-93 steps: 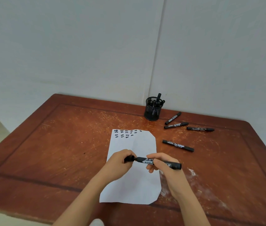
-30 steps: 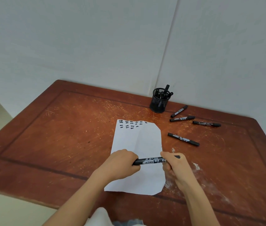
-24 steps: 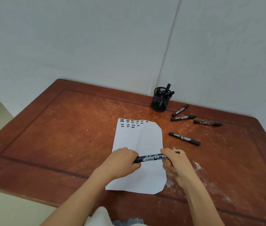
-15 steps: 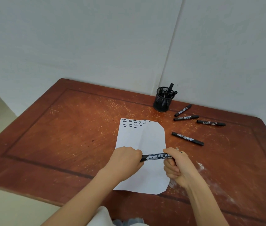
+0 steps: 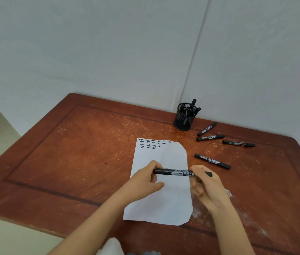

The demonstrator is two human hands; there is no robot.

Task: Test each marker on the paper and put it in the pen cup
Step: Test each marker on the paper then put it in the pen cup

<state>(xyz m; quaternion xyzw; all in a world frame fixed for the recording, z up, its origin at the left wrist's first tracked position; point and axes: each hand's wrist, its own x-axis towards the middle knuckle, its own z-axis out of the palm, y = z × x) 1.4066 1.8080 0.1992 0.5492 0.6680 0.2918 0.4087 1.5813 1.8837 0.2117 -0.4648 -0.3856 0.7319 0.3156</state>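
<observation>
If the cap comes off with a jerk, the bare tip could smear ink across the paper [image 5: 165, 196] at lower centre. The right hand [image 5: 207, 186] is curled round the marker [image 5: 175, 172], while the left hand [image 5: 145, 179] pinches its cap end, above mid-sheet.

One marker [image 5: 175, 172] is held over one paper [image 5: 164, 199], four loose markers [image 5: 212, 161] lie right, one pen cup [image 5: 184, 119] stands far.
</observation>
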